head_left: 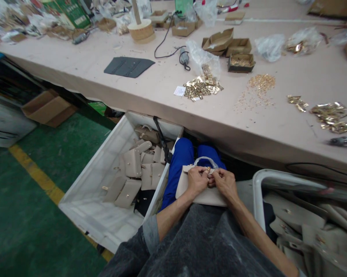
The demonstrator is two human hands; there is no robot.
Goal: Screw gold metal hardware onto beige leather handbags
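A beige handbag (211,198) lies on my lap, its top handle (206,158) wrapped in clear plastic. My left hand (198,180) is closed at the upper edge of the bag, fingers pinched beside a small gold clasp (209,169). From the other side my right hand (224,181) pinches at the same clasp area. The fingertips of both hands nearly meet there. Exactly what lies between the fingertips is partly hidden, but both hands grip the bag's front around the clasp.
A white bin (89,207) with several beige bags stands at my left; another bin (257,192) with beige bags is at my right. On the table (162,88) ahead are piles of gold plates (201,88), small gold pieces (261,82), a dark grey sheet (129,66) and cardboard boxes (238,46).
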